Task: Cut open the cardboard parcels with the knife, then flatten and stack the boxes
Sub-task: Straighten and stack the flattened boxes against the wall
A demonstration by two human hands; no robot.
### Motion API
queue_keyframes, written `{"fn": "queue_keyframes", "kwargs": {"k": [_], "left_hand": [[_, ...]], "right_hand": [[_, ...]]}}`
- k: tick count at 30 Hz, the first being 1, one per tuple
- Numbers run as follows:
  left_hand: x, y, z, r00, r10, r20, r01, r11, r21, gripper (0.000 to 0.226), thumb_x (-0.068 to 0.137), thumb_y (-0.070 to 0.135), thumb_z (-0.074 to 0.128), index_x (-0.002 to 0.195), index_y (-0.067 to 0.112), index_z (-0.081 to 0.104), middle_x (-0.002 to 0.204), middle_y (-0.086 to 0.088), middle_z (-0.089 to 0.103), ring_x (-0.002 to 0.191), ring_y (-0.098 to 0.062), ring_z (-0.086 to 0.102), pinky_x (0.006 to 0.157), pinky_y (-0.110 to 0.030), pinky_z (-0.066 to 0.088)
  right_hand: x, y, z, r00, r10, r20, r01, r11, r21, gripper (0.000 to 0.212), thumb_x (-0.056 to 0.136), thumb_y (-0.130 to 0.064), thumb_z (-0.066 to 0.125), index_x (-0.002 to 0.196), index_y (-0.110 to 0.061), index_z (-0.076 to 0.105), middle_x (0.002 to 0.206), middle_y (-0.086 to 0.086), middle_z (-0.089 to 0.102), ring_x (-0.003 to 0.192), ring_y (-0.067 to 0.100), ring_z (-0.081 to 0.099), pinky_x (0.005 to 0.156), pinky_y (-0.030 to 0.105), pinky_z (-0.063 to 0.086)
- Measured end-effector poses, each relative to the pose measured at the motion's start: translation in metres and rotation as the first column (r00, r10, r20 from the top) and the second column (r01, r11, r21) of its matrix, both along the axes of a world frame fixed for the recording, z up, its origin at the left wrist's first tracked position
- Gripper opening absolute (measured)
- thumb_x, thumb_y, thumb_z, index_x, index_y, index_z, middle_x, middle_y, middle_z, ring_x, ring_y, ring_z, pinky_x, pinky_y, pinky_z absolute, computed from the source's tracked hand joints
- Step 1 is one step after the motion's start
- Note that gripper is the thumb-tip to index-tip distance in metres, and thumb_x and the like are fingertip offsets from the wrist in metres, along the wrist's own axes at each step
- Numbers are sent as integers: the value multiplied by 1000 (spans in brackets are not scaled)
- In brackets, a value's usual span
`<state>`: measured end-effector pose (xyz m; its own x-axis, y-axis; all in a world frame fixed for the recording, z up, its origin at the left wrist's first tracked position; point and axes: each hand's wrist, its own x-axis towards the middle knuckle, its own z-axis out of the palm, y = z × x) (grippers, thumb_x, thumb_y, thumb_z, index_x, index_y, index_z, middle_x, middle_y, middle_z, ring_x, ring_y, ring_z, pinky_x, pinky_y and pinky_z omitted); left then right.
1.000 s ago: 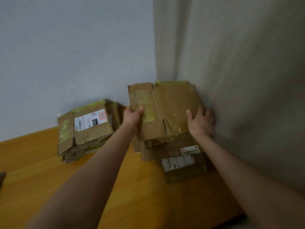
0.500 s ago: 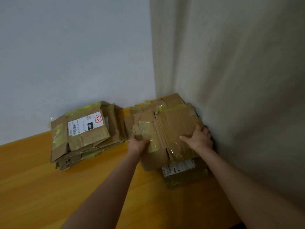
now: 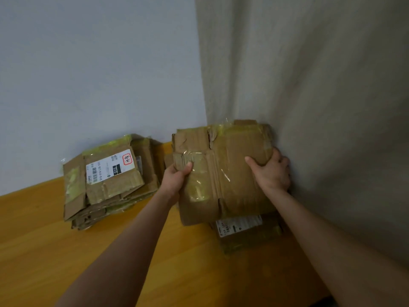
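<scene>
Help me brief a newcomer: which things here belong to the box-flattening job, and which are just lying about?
Job in hand:
flattened box, gripped by left hand and right hand
right pile beneath it
left pile of flattened boxes
(no knife in view)

Just there:
wooden surface
curtain
wall

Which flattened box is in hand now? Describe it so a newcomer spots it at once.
Find the beige curtain meeting the wooden table on the right. By it sits a cardboard stack, and the top flattened box is held by the left hand and right hand. Its upper face is bare cardboard under clear tape, while the box beneath and the left stack show white labels.
</scene>
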<state>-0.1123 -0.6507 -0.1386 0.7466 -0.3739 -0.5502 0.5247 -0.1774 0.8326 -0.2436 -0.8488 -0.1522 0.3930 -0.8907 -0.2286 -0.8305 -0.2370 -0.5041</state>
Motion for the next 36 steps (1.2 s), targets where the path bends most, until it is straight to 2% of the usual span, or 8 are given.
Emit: {"fn": "queue_keyframes", "kwargs": {"k": [4,8,10,12,14,25,31,36], "left_hand": [[-11,12,-8,996,-69,-52,72,995,64,30,93,22,62,121,11,57,113,-11,65,96,-23,64,81,-37,52],[-36,-6,-41,976,-195,94,122,855,503,71,85,40,70,141,9,40,141,-16,45,129,-35,46,108,-47,39],[-40,-11,-49,961,-239,138,105,779,618,90,79,47,73,148,12,28,150,-18,27,137,-39,32,112,-49,32],[-38,-13,-54,975,-193,106,96,806,584,101,73,48,79,150,13,25,153,-17,21,139,-39,29,111,-52,32],[-36,-12,-53,986,-144,84,74,831,552,100,66,48,83,144,10,34,147,-15,38,132,-36,42,107,-51,40],[-25,-8,-1,999,-25,-43,31,991,132,44,76,16,80,114,6,61,107,-7,67,83,-18,64,68,-29,52],[4,-1,13,999,-25,-26,26,998,63,53,80,23,77,125,5,57,117,-12,66,103,-28,65,88,-42,53],[-3,9,-3,998,-27,52,8,941,339,71,74,33,82,132,6,51,127,-12,60,114,-33,58,97,-46,49]], "right_hand": [[-8,11,3,999,31,11,-28,970,-243,90,78,-63,63,147,-17,28,144,13,36,129,34,39,101,47,38],[-23,21,-26,951,150,-271,-131,988,86,105,74,-66,65,152,-23,9,156,14,12,140,38,22,110,55,29],[-28,21,-37,945,160,-284,-118,980,160,108,73,-70,64,152,-26,5,158,13,3,142,41,14,111,58,26],[-30,20,-41,956,148,-253,-104,978,179,109,72,-70,65,152,-28,4,158,12,1,142,42,12,111,59,26],[-29,19,-41,964,129,-231,-81,975,206,110,71,-68,67,151,-29,4,158,12,1,143,42,12,111,59,25],[-21,17,-20,997,5,-73,7,986,164,99,72,-72,63,149,-27,22,154,11,21,136,41,28,105,54,34],[2,2,5,1000,2,24,-4,998,56,93,74,-68,64,148,-24,26,149,11,30,133,38,33,104,53,37],[2,-7,-16,997,-17,-71,44,919,392,111,69,-63,73,152,-18,15,153,14,28,136,39,34,106,54,38]]}}
